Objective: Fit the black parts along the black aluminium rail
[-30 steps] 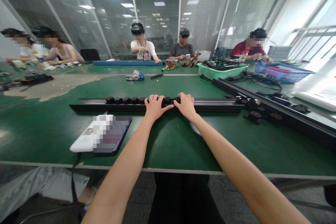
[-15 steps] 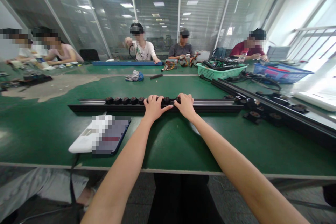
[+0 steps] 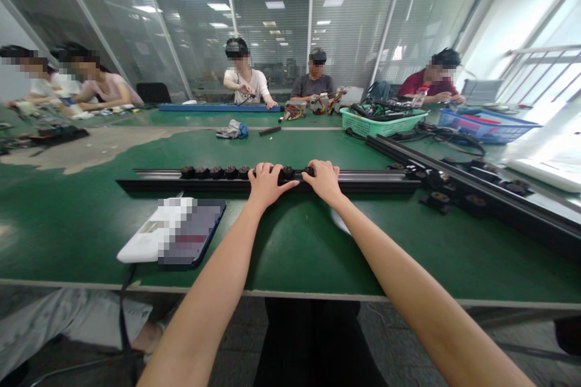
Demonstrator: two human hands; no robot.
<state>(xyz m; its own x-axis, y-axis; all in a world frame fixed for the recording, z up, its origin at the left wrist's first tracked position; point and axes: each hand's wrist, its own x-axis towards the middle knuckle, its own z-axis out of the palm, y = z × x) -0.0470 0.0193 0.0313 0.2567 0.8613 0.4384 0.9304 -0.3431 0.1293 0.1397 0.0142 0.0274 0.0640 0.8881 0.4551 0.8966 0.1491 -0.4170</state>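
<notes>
A long black rail point(image 3: 376, 186) lies crosswise on the green table in front of me. Several small black modules point(image 3: 216, 173) sit in a row along its channel. My left hand point(image 3: 265, 184) is wrapped over the rail near its middle, covering part of the row, its thumb stretched along the near side. Just beyond that thumb one black module point(image 3: 288, 173) shows between my hands. With curled fingers, my right hand point(image 3: 324, 180) grips another black module point(image 3: 310, 170) in the channel, mostly hidden by the fingers.
A white device point(image 3: 149, 236) and a phone point(image 3: 195, 236) lie at the near left. Loose black modules point(image 3: 438, 199) and a second long rail point(image 3: 476, 187) are at right. Farther back stand a green basket point(image 3: 385, 127) of cables and a blue basket point(image 3: 490, 128). Several people sit around.
My right hand has shifted slightly to the right along the rail, with more of the module at its fingertips showing. My left hand stays put. Across the table, a person's raised hand has come down.
</notes>
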